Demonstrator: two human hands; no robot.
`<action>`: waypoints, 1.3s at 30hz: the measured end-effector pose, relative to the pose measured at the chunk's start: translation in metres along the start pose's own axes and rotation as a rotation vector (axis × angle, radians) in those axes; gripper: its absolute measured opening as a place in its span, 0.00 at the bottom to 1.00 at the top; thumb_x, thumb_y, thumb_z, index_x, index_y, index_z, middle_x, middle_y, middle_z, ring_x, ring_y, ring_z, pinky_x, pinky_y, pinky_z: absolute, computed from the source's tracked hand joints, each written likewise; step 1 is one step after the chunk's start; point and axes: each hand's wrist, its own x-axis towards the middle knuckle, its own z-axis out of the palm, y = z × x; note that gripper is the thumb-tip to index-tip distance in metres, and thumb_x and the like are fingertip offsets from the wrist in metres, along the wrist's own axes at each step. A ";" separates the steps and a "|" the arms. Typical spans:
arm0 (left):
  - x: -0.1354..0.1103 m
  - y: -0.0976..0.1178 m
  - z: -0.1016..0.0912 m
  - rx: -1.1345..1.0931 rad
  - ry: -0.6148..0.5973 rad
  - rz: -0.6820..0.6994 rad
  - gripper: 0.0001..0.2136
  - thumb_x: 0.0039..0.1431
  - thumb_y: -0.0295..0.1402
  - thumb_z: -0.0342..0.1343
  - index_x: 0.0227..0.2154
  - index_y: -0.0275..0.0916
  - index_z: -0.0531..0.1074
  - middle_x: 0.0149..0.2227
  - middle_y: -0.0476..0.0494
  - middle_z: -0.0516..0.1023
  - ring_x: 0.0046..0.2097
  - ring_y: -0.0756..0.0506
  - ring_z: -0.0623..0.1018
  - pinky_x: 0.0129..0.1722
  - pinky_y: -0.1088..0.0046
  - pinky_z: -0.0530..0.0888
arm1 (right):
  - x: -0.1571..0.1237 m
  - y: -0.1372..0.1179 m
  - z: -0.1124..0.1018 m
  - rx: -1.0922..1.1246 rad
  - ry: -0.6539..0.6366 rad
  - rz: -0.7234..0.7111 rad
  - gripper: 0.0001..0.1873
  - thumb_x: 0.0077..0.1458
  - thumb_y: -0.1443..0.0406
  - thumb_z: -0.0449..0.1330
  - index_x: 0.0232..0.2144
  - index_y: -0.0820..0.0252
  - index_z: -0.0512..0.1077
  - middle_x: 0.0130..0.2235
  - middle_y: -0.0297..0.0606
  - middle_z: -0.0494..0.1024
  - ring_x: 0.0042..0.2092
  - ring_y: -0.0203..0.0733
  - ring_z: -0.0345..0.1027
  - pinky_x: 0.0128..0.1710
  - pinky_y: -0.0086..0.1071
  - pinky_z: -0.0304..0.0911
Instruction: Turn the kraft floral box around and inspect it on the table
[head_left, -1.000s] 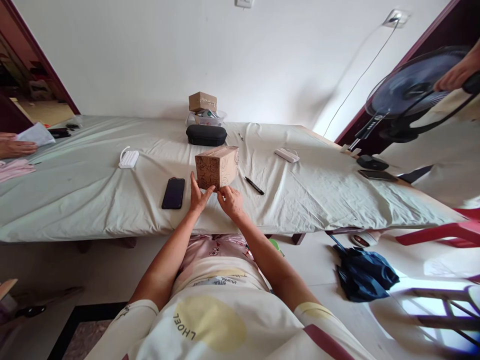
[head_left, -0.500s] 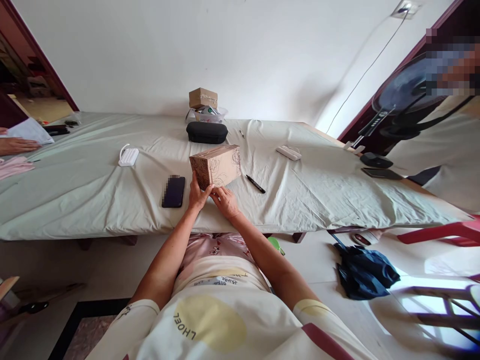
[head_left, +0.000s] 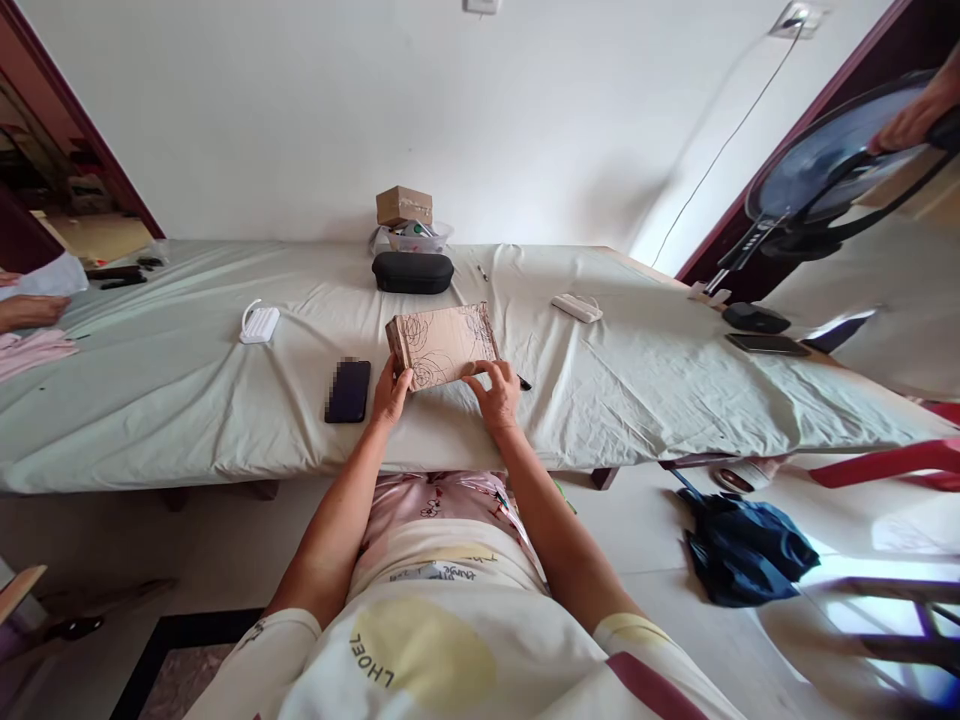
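A brown cardboard box [head_left: 444, 345] with dark scribbled loops on its faces is tilted so that a broad face turns toward me. My left hand [head_left: 391, 392] grips its lower left corner, thumb on the front. At the lower right edge, my right hand [head_left: 496, 390] has its thumb and forefinger against the box, closed on that edge. A black marker pen [head_left: 524, 383] lies on the cloth, mostly hidden behind my right hand. Left of my left hand lies a dark phone [head_left: 349, 391].
The table has a pale green cloth [head_left: 187, 400]. Behind the box sit a black case [head_left: 412, 272] and a plastic tub [head_left: 424, 238] under a smaller carton [head_left: 404, 206]. White devices [head_left: 260, 324] flank them. Another person's hand [head_left: 34, 312] rests at far left; someone stands by a fan [head_left: 832, 150] at right.
The box has been turned so its broad scribbled face shows more. My right hand has moved from beside my left hand to the box's right edge. My view has shifted slightly.
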 end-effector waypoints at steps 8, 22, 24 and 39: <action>-0.001 0.001 -0.002 0.011 0.009 -0.011 0.28 0.71 0.52 0.46 0.65 0.40 0.68 0.63 0.37 0.76 0.65 0.37 0.74 0.62 0.60 0.73 | 0.001 0.030 0.005 0.439 0.134 0.490 0.25 0.60 0.46 0.61 0.48 0.58 0.72 0.38 0.40 0.80 0.39 0.44 0.75 0.41 0.39 0.72; 0.001 -0.011 0.000 0.094 0.107 0.017 0.42 0.66 0.68 0.29 0.44 0.38 0.77 0.47 0.32 0.82 0.53 0.38 0.80 0.58 0.58 0.75 | 0.001 0.013 -0.006 0.464 0.185 0.409 0.25 0.56 0.41 0.60 0.34 0.56 0.72 0.29 0.33 0.75 0.30 0.38 0.68 0.33 0.34 0.68; 0.001 -0.010 0.000 0.077 0.102 0.026 0.42 0.67 0.67 0.29 0.49 0.38 0.77 0.51 0.32 0.81 0.57 0.38 0.79 0.61 0.58 0.74 | 0.001 0.012 -0.006 0.468 0.182 0.399 0.24 0.57 0.42 0.60 0.34 0.56 0.73 0.29 0.34 0.76 0.31 0.39 0.68 0.35 0.35 0.69; 0.001 -0.009 0.003 0.188 0.078 -0.044 0.22 0.62 0.40 0.61 0.57 0.39 0.71 0.53 0.34 0.82 0.54 0.36 0.82 0.54 0.60 0.77 | 0.000 0.028 0.011 0.319 0.026 0.421 0.17 0.57 0.52 0.57 0.41 0.57 0.74 0.34 0.39 0.80 0.36 0.45 0.72 0.41 0.39 0.69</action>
